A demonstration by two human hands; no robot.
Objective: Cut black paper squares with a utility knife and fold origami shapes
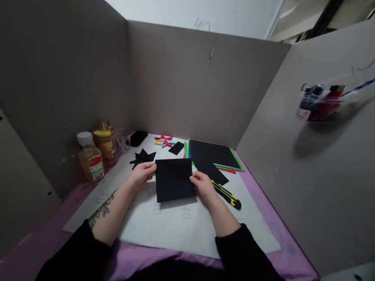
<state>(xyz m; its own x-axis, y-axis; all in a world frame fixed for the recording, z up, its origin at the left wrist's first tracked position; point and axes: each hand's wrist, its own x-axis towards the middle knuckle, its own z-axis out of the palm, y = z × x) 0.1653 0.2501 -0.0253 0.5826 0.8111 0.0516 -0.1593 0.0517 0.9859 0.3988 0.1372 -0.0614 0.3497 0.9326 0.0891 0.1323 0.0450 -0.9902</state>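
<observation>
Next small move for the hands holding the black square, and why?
Probably lower the black square onto the white mat: the left hand and right hand pinch opposite edges, and it looks flat and appears raised above the mat.

I am holding a squarish sheet of matte black paper [175, 182] over the middle of the desk [148, 251], well apart from its left and right edges. I am pinching it at two opposite sides, so it is spanning the gap flat and unsupported below. It is sitting slightly askew, its lower-left corner pointing closest to the desk's near edge, and it is casting a faint shadow.
</observation>
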